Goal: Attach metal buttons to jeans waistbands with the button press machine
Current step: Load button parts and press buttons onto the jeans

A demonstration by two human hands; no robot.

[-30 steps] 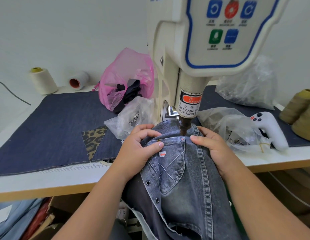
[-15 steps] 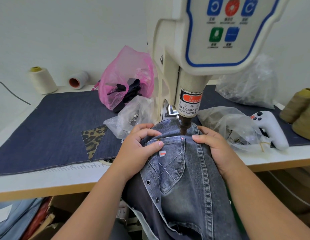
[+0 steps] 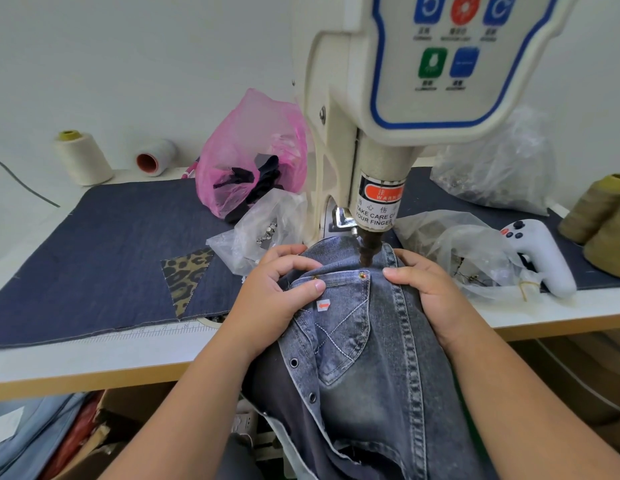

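Under the punch point(image 3: 367, 252) our jeans point(image 3: 357, 341) lie, left hand point(image 3: 277, 296) pinching denim, right hand point(image 3: 429, 299) pressing flat beside it. We judge a rivet point(image 3: 362, 275) just set; next, shift the cloth, fingers clear.

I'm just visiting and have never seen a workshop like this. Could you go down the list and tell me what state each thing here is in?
Left hand: fingers curled, gripping the denim.
Right hand: fingers pressing the denim flat.
Jeans: draped over the table edge, under the punch.
Press punch: tip just above the denim.
Pocket rivet: already set.
Pink bag: open, dark scraps inside.
Cream thread cone: upright.
White spool: lying on its side.
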